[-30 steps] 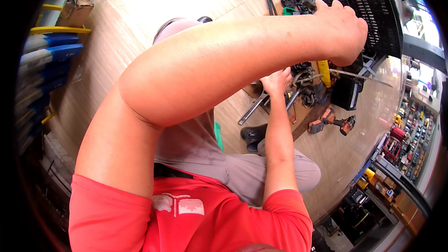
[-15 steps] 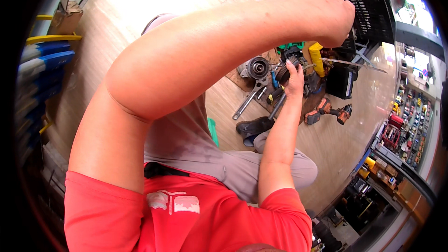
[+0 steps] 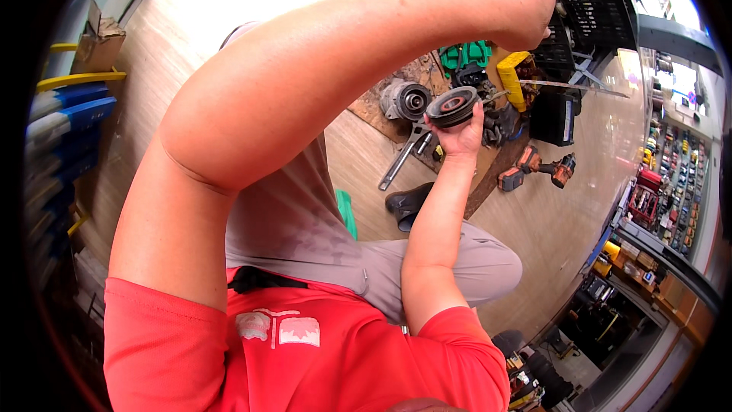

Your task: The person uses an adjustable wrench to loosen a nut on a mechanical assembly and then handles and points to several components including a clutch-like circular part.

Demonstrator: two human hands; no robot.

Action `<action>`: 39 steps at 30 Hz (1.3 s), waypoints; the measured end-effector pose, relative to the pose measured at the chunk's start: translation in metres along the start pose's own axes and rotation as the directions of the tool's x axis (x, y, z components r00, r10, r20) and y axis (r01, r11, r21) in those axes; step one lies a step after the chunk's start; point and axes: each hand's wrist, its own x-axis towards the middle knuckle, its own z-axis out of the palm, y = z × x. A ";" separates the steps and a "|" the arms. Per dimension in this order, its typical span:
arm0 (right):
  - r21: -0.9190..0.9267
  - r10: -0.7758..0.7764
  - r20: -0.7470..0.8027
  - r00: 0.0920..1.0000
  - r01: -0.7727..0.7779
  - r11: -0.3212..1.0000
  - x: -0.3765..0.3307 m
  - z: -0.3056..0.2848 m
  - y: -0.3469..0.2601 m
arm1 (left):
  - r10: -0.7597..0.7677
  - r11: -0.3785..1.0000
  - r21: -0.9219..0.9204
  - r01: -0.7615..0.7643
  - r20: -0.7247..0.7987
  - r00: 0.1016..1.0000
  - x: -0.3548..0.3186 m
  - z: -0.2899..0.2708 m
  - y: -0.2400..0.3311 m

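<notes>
The right grip is clamped on a dark, grooved pulley wheel, one digit upright along its near right edge and most of the others hidden behind it. The wheel sits just beyond the palm, its face with a reddish inner ring tilted up into view.

Just left of the right grip is a silver metal housing with a round dark hub; whether the wheel touches it is hard to tell. Below that, left of the right grip, a long chrome-coloured tool slants down toward the person. Dark metal parts lie just right of the right grip, and beyond the wheel are a yellow piece and a green one.

The left grip is well beyond the right grip, its arm crossing the view; the fingers curl away beside a black slotted crate, and I cannot tell whether they hold anything.

Farther right of the right grip, an orange and black power tool rests on the floor, with a black box above it in view. Nearer the person than the right grip is a black shoe.
</notes>
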 end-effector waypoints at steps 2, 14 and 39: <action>0.031 -0.014 0.021 1.000 0.013 0.999 0.000 0.001 0.000 | 0.021 0.999 0.035 -0.019 -0.066 0.998 -0.005 0.001 0.001; 0.250 -0.153 0.380 0.912 0.058 0.967 -0.004 -0.004 -0.002 | -0.076 0.995 0.063 0.076 -0.004 0.997 0.011 0.008 0.000; 0.372 -0.187 0.370 0.910 0.040 0.927 0.009 -0.009 0.001 | -0.115 0.986 0.124 0.115 -0.010 0.993 0.022 0.030 -0.002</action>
